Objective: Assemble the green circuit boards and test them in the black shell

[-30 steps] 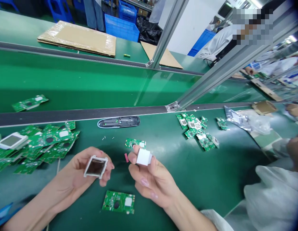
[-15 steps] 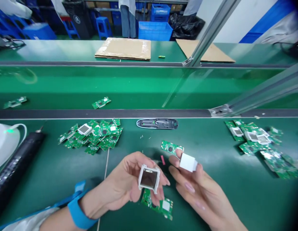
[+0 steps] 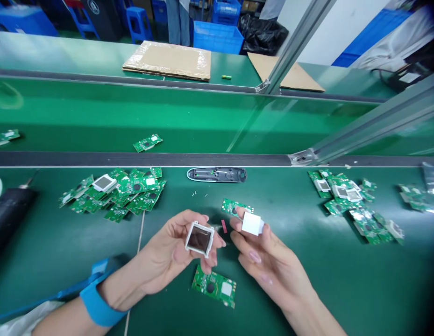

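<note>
My left hand (image 3: 180, 249), with a blue strap (image 3: 99, 301) on its wrist, is closed on a small white-framed display module (image 3: 200, 239) whose dark face points up. Opposite it, my right hand (image 3: 264, 252) pinches a flat white square piece (image 3: 252, 223) by its edges between thumb and fingers. The two held parts are apart. Below the left fingers a green circuit board (image 3: 214, 285) with a white patch lies on the bench. Another circuit board (image 3: 234, 206) sits just behind the right fingertips, partly covered by them. A small pink strip (image 3: 224, 226) rests between the hands.
Piles of circuit boards lie left (image 3: 122, 191) and right (image 3: 350, 196). A dark elongated casing (image 3: 217, 175) sits near the bench's back rail (image 3: 150, 159). A black cylindrical tool (image 3: 13, 214) is at far left. Metal posts (image 3: 371, 121) rise at right; cardboard (image 3: 171, 60) lies beyond.
The view has shifted, moving the scene left and slightly up. The left hand has risen off the front circuit board, uncovering it, and the display module has tilted. Both hands keep their parts.
</note>
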`<state>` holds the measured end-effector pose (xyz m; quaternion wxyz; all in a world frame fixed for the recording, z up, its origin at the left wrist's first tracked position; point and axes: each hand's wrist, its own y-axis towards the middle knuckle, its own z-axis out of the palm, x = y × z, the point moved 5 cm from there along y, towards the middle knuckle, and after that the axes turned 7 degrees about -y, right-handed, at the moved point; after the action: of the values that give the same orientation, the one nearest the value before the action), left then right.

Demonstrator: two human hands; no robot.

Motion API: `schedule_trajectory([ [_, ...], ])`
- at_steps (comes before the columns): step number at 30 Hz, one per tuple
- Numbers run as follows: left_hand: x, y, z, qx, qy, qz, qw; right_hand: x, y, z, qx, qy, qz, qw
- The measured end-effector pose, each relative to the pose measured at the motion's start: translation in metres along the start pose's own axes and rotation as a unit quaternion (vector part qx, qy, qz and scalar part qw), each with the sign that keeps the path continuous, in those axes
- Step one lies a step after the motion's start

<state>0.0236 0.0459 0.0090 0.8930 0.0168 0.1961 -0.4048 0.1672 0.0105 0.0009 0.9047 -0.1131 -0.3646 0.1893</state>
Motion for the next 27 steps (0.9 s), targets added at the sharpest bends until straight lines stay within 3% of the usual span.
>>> schedule_trajectory([
  [6, -0.001, 0.001, 0.001, 0.005, 0.011, 0.007, 1.000, 0.002, 0.001, -0.002, -0.026, -0.026, -0.011, 0.999],
  [9, -0.002, 0.002, 0.000, -0.002, 0.020, 0.012, 1.000, 0.011, -0.007, 0.000, -0.070, -0.118, -0.075, 0.988],
  [11, -0.003, 0.003, -0.001, -0.015, 0.033, 0.017, 0.999, 0.021, -0.018, 0.006, -0.104, -0.210, -0.155, 0.960],
  [14, -0.004, 0.004, -0.003, -0.039, 0.060, 0.037, 0.997, 0.031, -0.041, 0.025, -0.128, -0.349, -0.281, 0.885],
  [16, -0.005, 0.005, -0.003, -0.047, 0.077, 0.057, 0.994, 0.029, -0.052, 0.040, -0.106, -0.428, -0.326, 0.837],
  [18, -0.006, 0.005, -0.003, -0.050, 0.086, 0.071, 0.992, 0.022, -0.056, 0.047, -0.085, -0.467, -0.337, 0.813],
  [21, -0.007, 0.005, -0.002, -0.052, 0.095, 0.073, 0.991, 0.008, -0.051, 0.037, -0.074, -0.467, -0.312, 0.824],
  [24, -0.007, 0.005, -0.002, -0.051, 0.101, 0.070, 0.991, -0.012, -0.045, 0.021, 0.019, -0.452, -0.236, 0.860],
  [27, -0.007, 0.004, -0.002, -0.043, 0.106, 0.079, 0.990, -0.026, -0.049, 0.015, 0.073, -0.449, -0.187, 0.871],
])
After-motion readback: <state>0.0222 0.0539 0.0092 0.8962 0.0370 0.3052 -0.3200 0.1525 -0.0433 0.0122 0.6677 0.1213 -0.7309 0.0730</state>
